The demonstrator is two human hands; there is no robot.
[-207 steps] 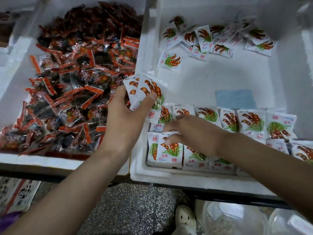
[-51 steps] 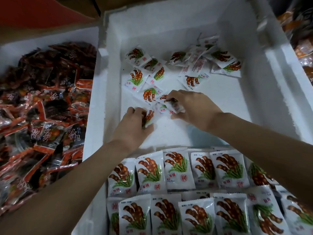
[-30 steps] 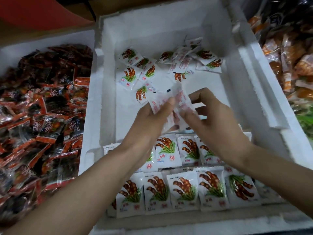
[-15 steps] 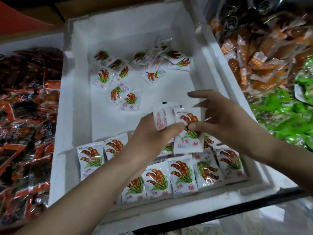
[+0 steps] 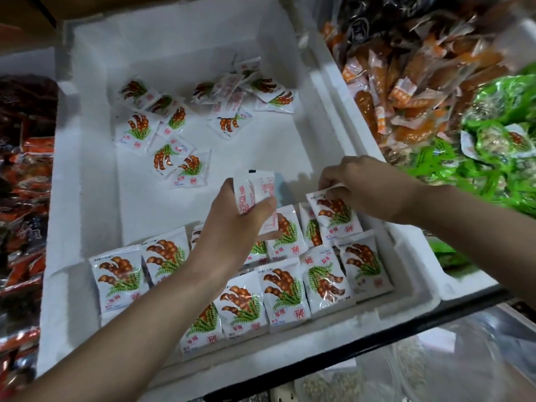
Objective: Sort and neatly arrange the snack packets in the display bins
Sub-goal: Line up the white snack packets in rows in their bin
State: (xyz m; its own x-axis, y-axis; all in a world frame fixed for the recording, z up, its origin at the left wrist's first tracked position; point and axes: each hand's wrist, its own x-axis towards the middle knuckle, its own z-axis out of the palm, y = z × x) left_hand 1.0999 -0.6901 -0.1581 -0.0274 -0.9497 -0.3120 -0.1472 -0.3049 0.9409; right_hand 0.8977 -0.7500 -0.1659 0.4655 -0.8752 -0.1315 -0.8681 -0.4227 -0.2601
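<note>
A white foam bin holds white snack packets printed with brown pods and green leaves. Two neat rows of packets fill its near end. Several loose packets lie scattered at the far end. My left hand grips a small stack of packets above the rows, their backs toward me. My right hand pinches the top edge of one packet at the right end of the back row, against the bin's right wall.
A bin of red-and-black wrapped snacks lies to the left. On the right, orange packets and green packets are heaped in another bin. A blue patch shows on the bin floor behind the stack.
My right hand has taken one packet from the stack and lowered it to the right end of the back row. My left hand still holds the stack. The view has shifted right.
</note>
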